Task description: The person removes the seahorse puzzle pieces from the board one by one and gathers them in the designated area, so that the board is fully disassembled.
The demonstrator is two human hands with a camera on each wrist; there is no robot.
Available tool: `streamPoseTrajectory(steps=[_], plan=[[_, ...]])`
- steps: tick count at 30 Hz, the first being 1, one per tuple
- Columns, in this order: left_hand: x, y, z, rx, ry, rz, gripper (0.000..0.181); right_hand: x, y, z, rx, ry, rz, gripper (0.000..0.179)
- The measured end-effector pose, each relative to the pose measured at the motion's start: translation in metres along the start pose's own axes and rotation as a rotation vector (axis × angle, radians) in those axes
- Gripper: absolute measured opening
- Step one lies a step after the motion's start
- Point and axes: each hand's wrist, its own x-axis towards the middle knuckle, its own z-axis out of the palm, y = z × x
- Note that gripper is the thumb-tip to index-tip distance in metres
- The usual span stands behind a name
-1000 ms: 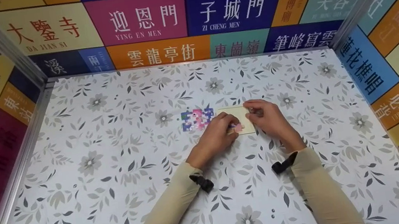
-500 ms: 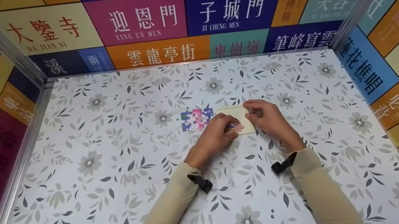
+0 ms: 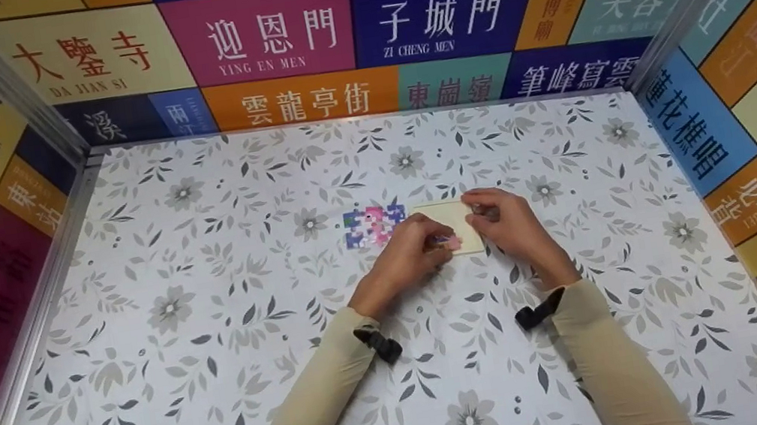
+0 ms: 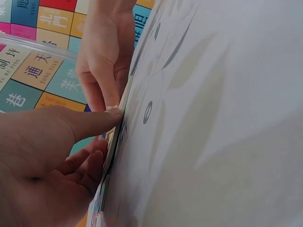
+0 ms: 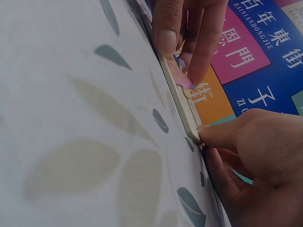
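Observation:
A small cream puzzle tray (image 3: 453, 214) lies flat near the middle of the table. My left hand (image 3: 407, 257) bends over its left part, thumb at the near edge, and pinches a pink and purple jigsaw piece (image 3: 454, 241) low on the tray. In the right wrist view, a left fingertip touches the pink piece (image 5: 179, 78) while the thumb sits on the tray's rim (image 5: 182, 106). At the tray's right side, my right hand (image 3: 510, 220) grips the edge between thumb and fingers. Joined puzzle pieces (image 3: 374, 224) in pink, blue and white adjoin the left hand, which partly hides them.
A floral white cloth (image 3: 261, 383) covers the table. Panels with colourful lettered blocks (image 3: 274, 35) stand along the back and both sides, with metal posts (image 3: 9, 88) at the corners. Both wrists wear black straps (image 3: 537, 314).
My left wrist has shifted very slightly leftward, its fingers still over the piece. The right hand and the tray stay in place.

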Motion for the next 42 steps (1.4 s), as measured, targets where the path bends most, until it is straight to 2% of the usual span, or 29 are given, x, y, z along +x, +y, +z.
streamPoseTrajectory(steps=[4,5,9,10,11,12,16,17,22,26,31,36,42], plan=[[-0.001,-0.001,0.0,0.007,-0.003,0.022,0.023,0.0,0.0,0.0,0.006,-0.003,0.004,0.041],[0.0,-0.008,0.004,0.019,0.002,0.039,0.024,0.0,0.0,0.0,0.005,0.0,0.004,0.041],[0.0,-0.007,0.002,0.052,-0.016,0.076,0.029,0.001,0.0,0.001,0.001,0.013,0.002,0.04],[0.001,-0.013,0.006,0.068,-0.013,0.093,0.029,0.002,0.0,0.001,0.001,0.016,0.003,0.04],[0.001,-0.012,0.005,0.074,-0.016,0.094,0.029,0.002,0.0,0.001,0.0,0.017,0.003,0.04],[-0.001,-0.004,0.002,0.074,-0.026,0.075,0.029,0.002,0.0,0.001,0.001,0.018,0.005,0.04],[-0.001,0.004,0.008,0.127,0.0,0.023,0.031,0.002,0.0,0.001,0.008,0.018,0.007,0.041],[-0.003,0.014,0.006,0.14,0.002,-0.008,0.032,0.002,0.0,0.0,0.006,0.018,0.006,0.041],[-0.002,0.024,0.015,0.246,0.069,-0.055,0.028,0.002,0.002,-0.001,-0.012,0.029,-0.009,0.04],[-0.002,0.026,0.018,0.259,0.096,-0.06,0.024,0.001,0.003,0.0,-0.014,0.035,-0.016,0.04],[-0.003,0.029,0.018,0.288,0.088,-0.073,0.028,0.001,0.004,0.0,0.004,0.029,-0.025,0.039],[-0.003,0.031,0.02,0.339,0.099,-0.053,0.023,0.002,0.004,0.001,0.012,0.034,-0.034,0.038],[-0.005,0.032,0.021,0.328,0.118,-0.039,0.017,0.001,0.002,0.001,0.013,0.038,-0.049,0.039]])
